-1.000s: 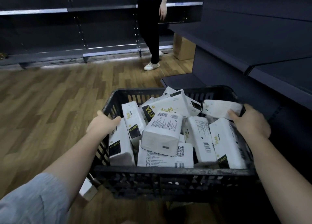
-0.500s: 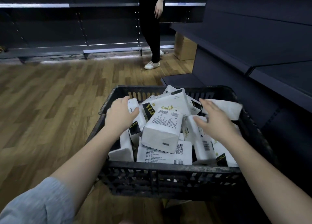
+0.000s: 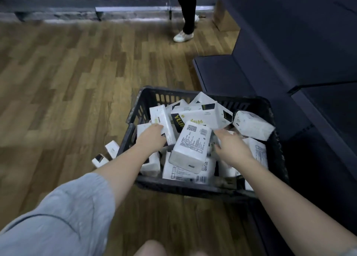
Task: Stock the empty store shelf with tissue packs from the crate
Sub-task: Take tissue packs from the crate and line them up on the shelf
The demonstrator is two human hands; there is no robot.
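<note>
A black plastic crate stands on the wooden floor, filled with several white tissue packs. My left hand reaches in at the left and grips the lower end of a slanted tissue pack. My right hand reaches in from the right with its fingers stretched out. It lies just right of a central pack with a QR code, over other packs. Another pack leans on the crate's right rim. The dark empty shelf rises at the right.
Two small white packs lie on the floor left of the crate. A person's legs stand at the back beside a cardboard box. A low dark shelf base juts out behind the crate.
Both hands left the crate's side rims and moved inward onto the packs. The left hand closed on a slanted pack. The view tilted downward.
</note>
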